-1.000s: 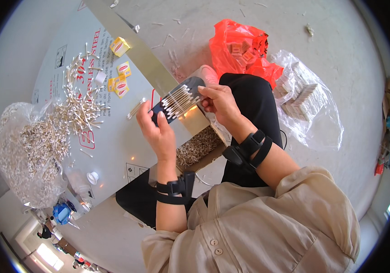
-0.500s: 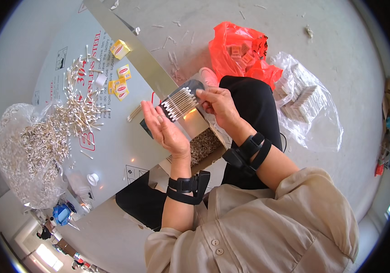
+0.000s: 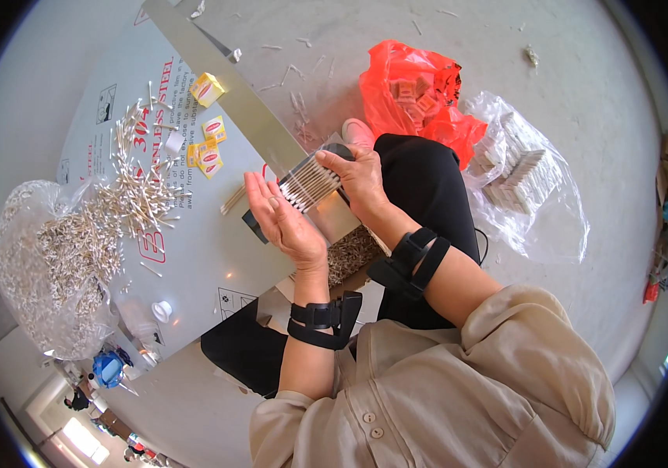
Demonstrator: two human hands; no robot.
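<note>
R hand (image 3: 362,178) pinched the upper-right end of the swab pack (image 3: 311,186), L hand (image 3: 291,226) flat-palmed, fingers straight, vs. its other end, all above the surface's (image 3: 201,242) R edge, so a slack pinch or sudden tilt could've spilled it toward the box (image 3: 349,285) below.

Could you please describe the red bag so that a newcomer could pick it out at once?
Start from the person's black-trousered right leg. On the floor beyond its knee lies the red bag, its bright colour setting it apart from the clear bag beside it.
</note>
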